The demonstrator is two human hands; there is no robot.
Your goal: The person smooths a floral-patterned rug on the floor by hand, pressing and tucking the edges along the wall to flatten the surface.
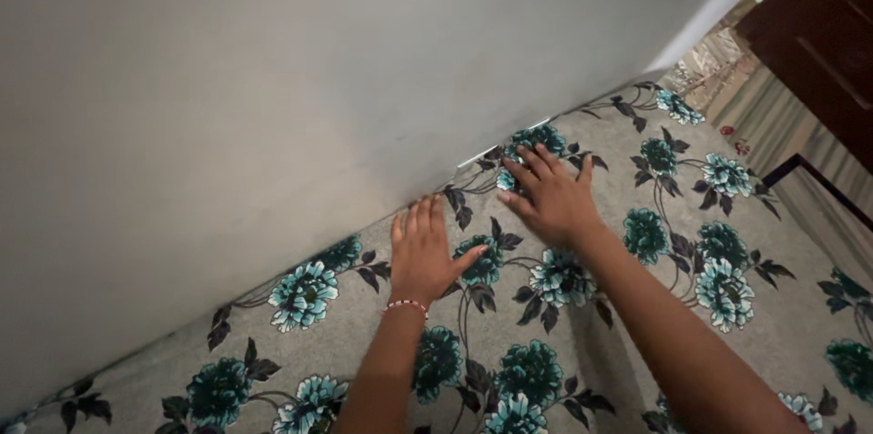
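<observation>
Left hand and right hand flat, fingers spread, on floral bedsheet at wall-side edge; soft, light, best pinched along that edge.

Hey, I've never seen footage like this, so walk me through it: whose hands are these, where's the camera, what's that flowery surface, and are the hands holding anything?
There is only one picture, taken by a camera worn on a person's head and looking down, so the two arms reaching in from the bottom are that person's own. The left hand, with a beaded bracelet at its wrist, lies flat with fingers together. The right hand is a little farther forward, fingers spread. Both press palm-down on a grey floral sheet with teal flowers and dark leaves, right where it meets a plain pale wall. Neither hand holds anything. At the top right are a dark wooden door and some striped fabric.
</observation>
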